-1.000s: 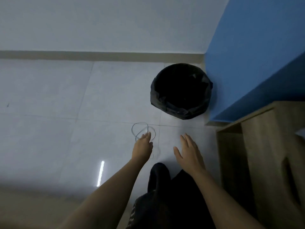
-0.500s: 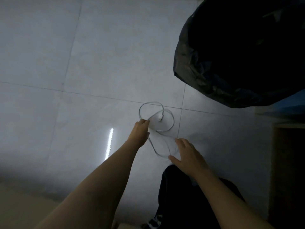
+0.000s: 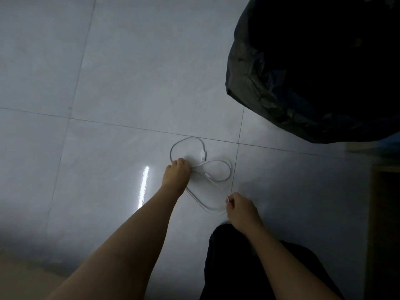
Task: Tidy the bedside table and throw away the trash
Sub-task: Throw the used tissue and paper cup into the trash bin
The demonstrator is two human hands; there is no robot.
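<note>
You are looking down at a glossy, pale grey tiled floor, with thin dark joints crossing it and a bright streak of reflected light shining near its middle. A thin white USB cable is lying in loose loops on the tiles just on your side of the joint that runs across, its flat plug resting inside the far loop. A bin lined with a crinkled black plastic bag is standing toward the floor's far right corner, apart from the cable. A brown wooden cabinet is standing along the floor's right edge.
</note>
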